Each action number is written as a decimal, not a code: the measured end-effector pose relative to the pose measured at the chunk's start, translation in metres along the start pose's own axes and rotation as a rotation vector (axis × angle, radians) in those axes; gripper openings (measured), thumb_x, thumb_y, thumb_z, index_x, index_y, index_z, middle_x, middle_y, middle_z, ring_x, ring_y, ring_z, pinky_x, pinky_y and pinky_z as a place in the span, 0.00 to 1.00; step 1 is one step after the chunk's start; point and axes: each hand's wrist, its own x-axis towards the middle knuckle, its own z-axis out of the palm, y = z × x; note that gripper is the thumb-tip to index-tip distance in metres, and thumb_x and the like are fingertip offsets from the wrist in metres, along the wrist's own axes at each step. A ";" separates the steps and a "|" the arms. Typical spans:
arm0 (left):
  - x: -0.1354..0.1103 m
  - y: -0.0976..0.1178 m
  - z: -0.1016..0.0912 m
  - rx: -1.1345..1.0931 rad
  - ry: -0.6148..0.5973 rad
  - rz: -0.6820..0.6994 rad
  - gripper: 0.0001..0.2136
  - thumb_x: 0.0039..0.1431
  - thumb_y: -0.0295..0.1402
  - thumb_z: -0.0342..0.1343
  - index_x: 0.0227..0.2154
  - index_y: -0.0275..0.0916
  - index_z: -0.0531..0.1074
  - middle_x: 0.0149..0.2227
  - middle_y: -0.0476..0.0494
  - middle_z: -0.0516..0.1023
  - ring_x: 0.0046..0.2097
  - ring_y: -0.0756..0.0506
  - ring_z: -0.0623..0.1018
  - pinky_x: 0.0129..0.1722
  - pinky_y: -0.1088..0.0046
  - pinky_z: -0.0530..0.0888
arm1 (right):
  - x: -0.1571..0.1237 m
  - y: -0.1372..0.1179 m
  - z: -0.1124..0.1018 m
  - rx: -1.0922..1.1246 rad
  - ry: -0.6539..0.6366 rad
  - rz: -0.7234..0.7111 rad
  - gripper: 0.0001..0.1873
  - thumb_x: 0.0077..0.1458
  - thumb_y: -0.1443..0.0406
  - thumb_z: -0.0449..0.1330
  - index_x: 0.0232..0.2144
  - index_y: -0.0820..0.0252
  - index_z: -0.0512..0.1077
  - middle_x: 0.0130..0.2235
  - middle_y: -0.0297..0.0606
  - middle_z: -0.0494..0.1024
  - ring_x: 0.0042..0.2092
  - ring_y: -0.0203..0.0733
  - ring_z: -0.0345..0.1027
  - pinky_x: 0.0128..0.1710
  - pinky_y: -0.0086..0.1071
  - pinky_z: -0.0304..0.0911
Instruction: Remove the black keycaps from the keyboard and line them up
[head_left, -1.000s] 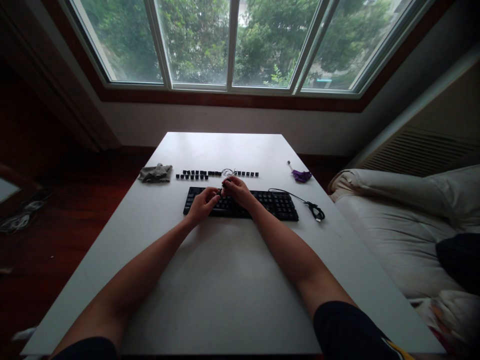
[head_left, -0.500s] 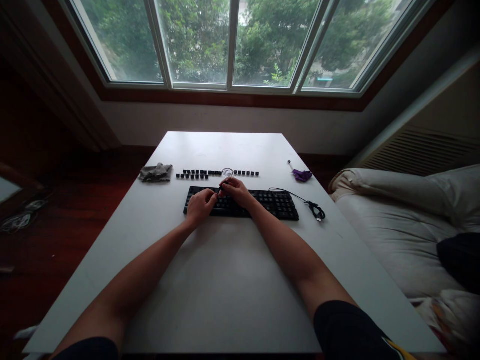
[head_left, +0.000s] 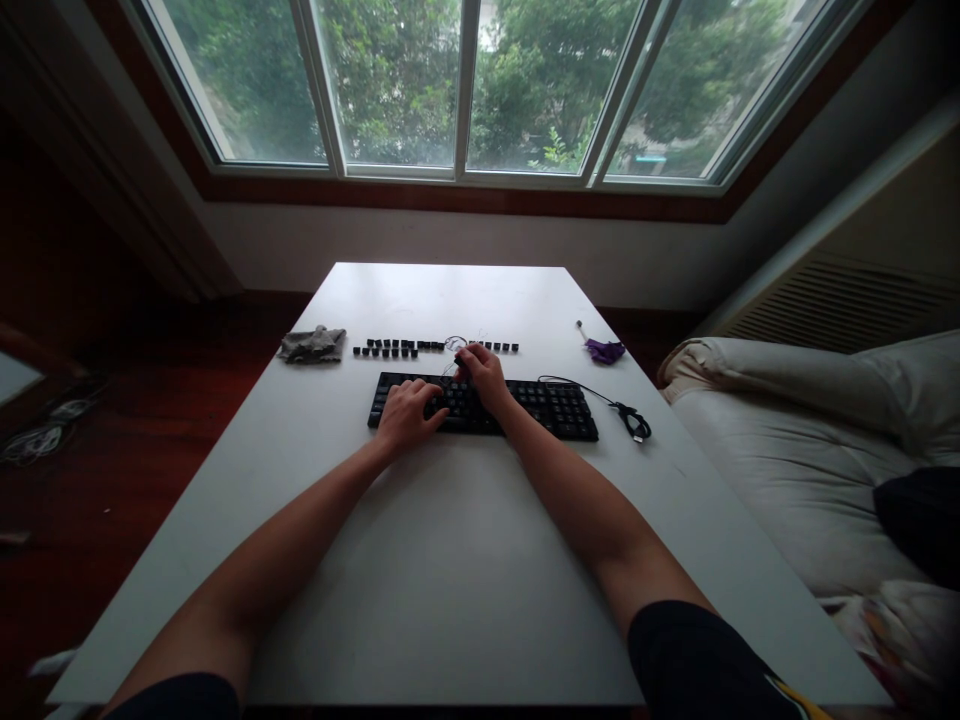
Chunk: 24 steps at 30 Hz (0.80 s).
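On a white table [head_left: 442, 570], over the left half of the black keyboard [head_left: 555, 407], the left hand [head_left: 409, 412] is being held with fingers curved and thumb apart. Farther right, near its back edge, a small dark piece [head_left: 459, 362] is being pinched between fingertips of the right hand [head_left: 484, 377]. Good handling is probably being served by a steady keyboard and light grip. No brand or lettering is being resolved.

I see room along the table's [head_left: 450, 295] far edge; nearer, keycaps [head_left: 404, 346] bar the middle, grey cloth [head_left: 313, 346] the left edge, purple bundle [head_left: 604, 351] the right.
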 end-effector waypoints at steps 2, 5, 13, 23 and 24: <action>-0.001 0.000 0.002 0.040 -0.020 0.042 0.13 0.60 0.38 0.60 0.47 0.44 0.74 0.43 0.42 0.77 0.47 0.38 0.73 0.47 0.59 0.65 | 0.003 -0.003 -0.006 -0.140 0.014 -0.056 0.22 0.58 0.44 0.58 0.32 0.57 0.70 0.23 0.31 0.72 0.24 0.36 0.69 0.27 0.30 0.66; -0.002 -0.002 0.003 0.061 -0.029 0.060 0.11 0.61 0.35 0.58 0.46 0.45 0.74 0.44 0.42 0.76 0.47 0.39 0.73 0.47 0.59 0.66 | 0.006 -0.009 -0.014 -0.326 -0.017 -0.128 0.22 0.59 0.44 0.57 0.32 0.57 0.71 0.24 0.31 0.72 0.26 0.37 0.71 0.28 0.30 0.65; -0.001 -0.004 0.004 0.033 -0.025 0.069 0.09 0.60 0.32 0.57 0.44 0.44 0.73 0.44 0.43 0.78 0.48 0.39 0.73 0.49 0.58 0.66 | 0.011 -0.008 -0.022 -0.630 -0.136 -0.185 0.18 0.61 0.49 0.57 0.31 0.57 0.72 0.25 0.33 0.75 0.28 0.39 0.71 0.32 0.31 0.63; -0.002 -0.006 0.006 0.012 -0.003 0.050 0.12 0.57 0.29 0.58 0.44 0.43 0.72 0.45 0.44 0.79 0.49 0.39 0.74 0.51 0.58 0.66 | 0.012 -0.014 -0.026 -0.605 -0.402 -0.253 0.15 0.59 0.52 0.61 0.34 0.58 0.77 0.31 0.35 0.78 0.32 0.39 0.70 0.34 0.31 0.64; -0.002 -0.006 0.006 0.011 -0.002 0.047 0.12 0.57 0.29 0.58 0.44 0.43 0.72 0.44 0.44 0.79 0.48 0.39 0.74 0.51 0.58 0.66 | 0.011 -0.017 -0.027 -0.609 -0.433 -0.275 0.15 0.59 0.53 0.61 0.34 0.58 0.78 0.33 0.36 0.78 0.33 0.39 0.70 0.34 0.31 0.65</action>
